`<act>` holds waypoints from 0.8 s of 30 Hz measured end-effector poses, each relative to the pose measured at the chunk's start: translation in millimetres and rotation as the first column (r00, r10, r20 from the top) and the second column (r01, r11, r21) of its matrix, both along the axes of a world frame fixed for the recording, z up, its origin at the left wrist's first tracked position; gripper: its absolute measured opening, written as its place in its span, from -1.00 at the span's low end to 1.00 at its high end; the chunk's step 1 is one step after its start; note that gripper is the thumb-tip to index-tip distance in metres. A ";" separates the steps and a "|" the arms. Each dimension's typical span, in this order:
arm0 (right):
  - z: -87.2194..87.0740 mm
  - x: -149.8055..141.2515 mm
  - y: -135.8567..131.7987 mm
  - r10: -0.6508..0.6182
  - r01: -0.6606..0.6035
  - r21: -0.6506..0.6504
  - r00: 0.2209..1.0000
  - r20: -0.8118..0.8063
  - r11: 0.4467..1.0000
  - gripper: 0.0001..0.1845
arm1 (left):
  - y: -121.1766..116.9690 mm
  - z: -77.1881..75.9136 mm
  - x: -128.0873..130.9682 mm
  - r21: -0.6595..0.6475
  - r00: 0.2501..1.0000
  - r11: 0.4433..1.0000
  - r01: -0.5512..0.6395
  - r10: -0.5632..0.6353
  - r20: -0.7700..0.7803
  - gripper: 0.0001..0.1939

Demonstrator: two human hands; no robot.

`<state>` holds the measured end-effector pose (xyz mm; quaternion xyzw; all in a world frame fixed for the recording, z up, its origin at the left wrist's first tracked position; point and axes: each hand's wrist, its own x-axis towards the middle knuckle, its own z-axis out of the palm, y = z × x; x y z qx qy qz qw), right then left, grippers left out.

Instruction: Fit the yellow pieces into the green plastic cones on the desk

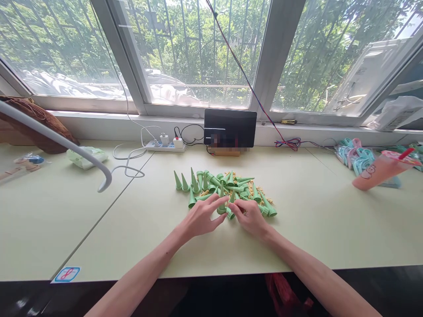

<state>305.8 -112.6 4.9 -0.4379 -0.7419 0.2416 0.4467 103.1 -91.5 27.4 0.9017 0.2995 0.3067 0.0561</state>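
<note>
My left hand [202, 216] holds a green plastic cone-shaped spike [222, 203] upright, its point up and its wide ribbed base down, between thumb and fingers. Close on the other side of the spike, my right hand [250, 216] has thumb and fingertips pinched together. What they pinch, if anything, is too small and covered to make out. Just beyond both hands lies a heap of similar green spikes [254, 191], mixed with small yellowish pieces [271, 201]. Several spikes [185, 184] stand on their bases at the heap's left side.
Behind the heap a dark tablet [230, 127] leans on a stand, beside a power strip [165, 146] with cables. A pink drink cup [373, 171] and pastel plastic items [355, 154] are at right. A white curved arm [62, 138] crosses the left side.
</note>
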 end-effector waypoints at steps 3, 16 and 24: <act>-0.4 0.3 0.3 0.010 -0.010 -0.006 1.000 0.012 1.000 -0.45 | -0.1 0.1 0.1 0.003 1.000 1.000 0.001 -0.001 -0.001 -0.66; -1.1 1.1 -1.5 0.080 -0.079 -0.046 0.997 0.015 0.996 -0.51 | 0.6 -1.5 0.0 0.011 1.000 1.000 -0.010 0.009 0.015 -0.66; 0.1 0.5 -2.2 0.079 -0.078 -0.045 0.996 0.035 0.996 -0.49 | 1.1 -1.6 0.2 0.013 0.999 1.000 -0.015 0.014 0.031 -0.67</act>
